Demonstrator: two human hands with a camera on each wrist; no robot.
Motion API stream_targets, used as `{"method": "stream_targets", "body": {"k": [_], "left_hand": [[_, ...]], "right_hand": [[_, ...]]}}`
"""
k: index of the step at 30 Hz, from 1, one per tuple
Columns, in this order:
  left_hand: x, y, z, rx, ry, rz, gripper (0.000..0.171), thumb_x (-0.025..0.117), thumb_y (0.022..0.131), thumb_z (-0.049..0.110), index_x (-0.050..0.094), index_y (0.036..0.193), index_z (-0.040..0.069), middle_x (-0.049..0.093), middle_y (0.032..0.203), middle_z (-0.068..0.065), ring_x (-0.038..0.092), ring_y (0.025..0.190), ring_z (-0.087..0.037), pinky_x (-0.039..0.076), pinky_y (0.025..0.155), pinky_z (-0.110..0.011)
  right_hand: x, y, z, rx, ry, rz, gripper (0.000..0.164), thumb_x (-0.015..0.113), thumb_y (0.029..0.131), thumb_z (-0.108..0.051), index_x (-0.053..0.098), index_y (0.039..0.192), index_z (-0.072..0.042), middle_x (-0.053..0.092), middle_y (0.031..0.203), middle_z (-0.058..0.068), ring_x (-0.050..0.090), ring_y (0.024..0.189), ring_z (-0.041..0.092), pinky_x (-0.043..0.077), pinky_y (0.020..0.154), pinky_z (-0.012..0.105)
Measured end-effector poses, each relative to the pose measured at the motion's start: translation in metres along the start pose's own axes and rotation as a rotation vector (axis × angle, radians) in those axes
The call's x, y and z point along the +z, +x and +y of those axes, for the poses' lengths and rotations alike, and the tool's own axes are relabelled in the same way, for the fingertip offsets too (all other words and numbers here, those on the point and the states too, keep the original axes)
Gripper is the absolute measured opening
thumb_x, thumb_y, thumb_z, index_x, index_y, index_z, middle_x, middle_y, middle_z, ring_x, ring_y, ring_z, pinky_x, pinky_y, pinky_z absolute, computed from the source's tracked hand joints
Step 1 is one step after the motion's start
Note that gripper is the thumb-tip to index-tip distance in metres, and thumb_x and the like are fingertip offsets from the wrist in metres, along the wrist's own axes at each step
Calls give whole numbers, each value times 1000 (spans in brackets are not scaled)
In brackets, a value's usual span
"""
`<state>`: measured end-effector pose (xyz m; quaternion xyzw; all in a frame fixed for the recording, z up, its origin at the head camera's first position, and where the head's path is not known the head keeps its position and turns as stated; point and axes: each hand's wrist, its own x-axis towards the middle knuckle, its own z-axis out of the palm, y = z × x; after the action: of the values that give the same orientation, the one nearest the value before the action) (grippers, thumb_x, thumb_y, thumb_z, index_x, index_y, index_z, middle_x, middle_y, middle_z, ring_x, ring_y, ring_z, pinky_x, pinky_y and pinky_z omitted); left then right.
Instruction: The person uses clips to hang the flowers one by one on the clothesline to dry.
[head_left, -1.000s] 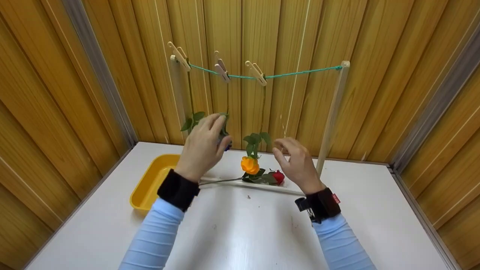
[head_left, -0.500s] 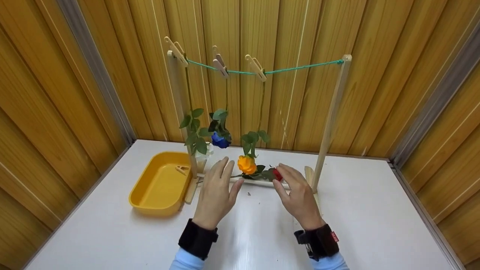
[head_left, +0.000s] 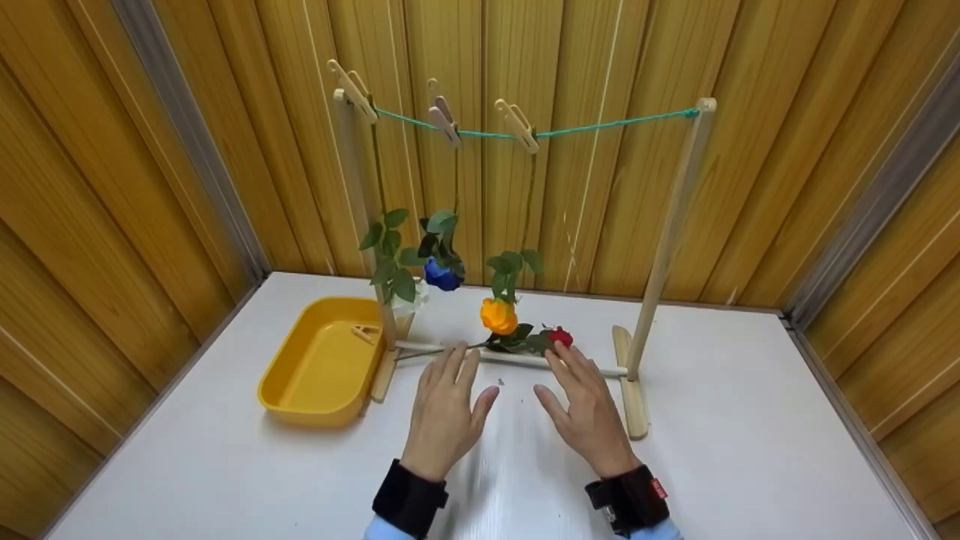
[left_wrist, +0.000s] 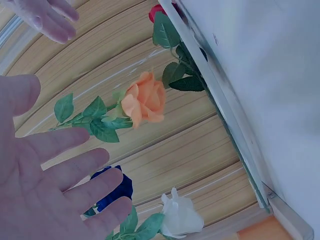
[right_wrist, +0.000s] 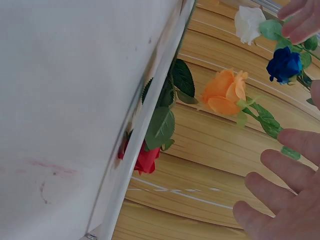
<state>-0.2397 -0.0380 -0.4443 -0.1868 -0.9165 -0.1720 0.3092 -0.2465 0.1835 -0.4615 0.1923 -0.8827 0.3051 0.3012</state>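
Observation:
My left hand [head_left: 448,420] and right hand [head_left: 589,416] hover side by side before the wooden rack, fingers spread and nearly straight, holding nothing. Behind them a red rose [head_left: 559,337] lies on its side by the rack's bottom bar [head_left: 517,360]. Three roses hang head down from clothespins on a green cord [head_left: 600,126]: a white rose [left_wrist: 181,216] at the left, a blue rose [head_left: 443,274], and an orange-yellow rose [head_left: 499,316]. The clothespin [head_left: 517,126] over the orange-yellow rose pinches its stem; a pinkish clothespin [head_left: 445,126] holds the blue one.
A yellow tray [head_left: 274,379] stands left of the rack, with a loose clothespin [head_left: 365,332] inside. The rack's right post [head_left: 670,240] rises from a wooden foot [head_left: 634,409]. Wood-patterned walls enclose the white table [head_left: 750,435] at the back and sides.
My left hand has come down and right, away from the blue rose, to stand beside my right hand. My right hand has lowered a little, and its fingers have straightened.

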Motion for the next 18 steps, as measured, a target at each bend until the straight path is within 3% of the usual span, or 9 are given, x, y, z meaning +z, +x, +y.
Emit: {"method": "stream_targets", "body": {"k": [9,18], "left_hand": [[4,-2,-9,-94,-15,-74,56,61,103,41,58,143,2,54,149,-22,50,138,-42,37,113,-63],[-8,-2,-34,-204,17,-54,53,58,105,39,61,139,-1,57,145,-25,52,135,-45,38,113,-61]], "right_hand": [[19,-2,-6,-24,-20,-58,56,72,98,-26,58,143,3,52,151,23,46,142,44,34,115,63],[46,9,-23,-51,74,-138,56,68,101,-29,55,145,3,51,152,23,47,141,41,37,116,56]]}}
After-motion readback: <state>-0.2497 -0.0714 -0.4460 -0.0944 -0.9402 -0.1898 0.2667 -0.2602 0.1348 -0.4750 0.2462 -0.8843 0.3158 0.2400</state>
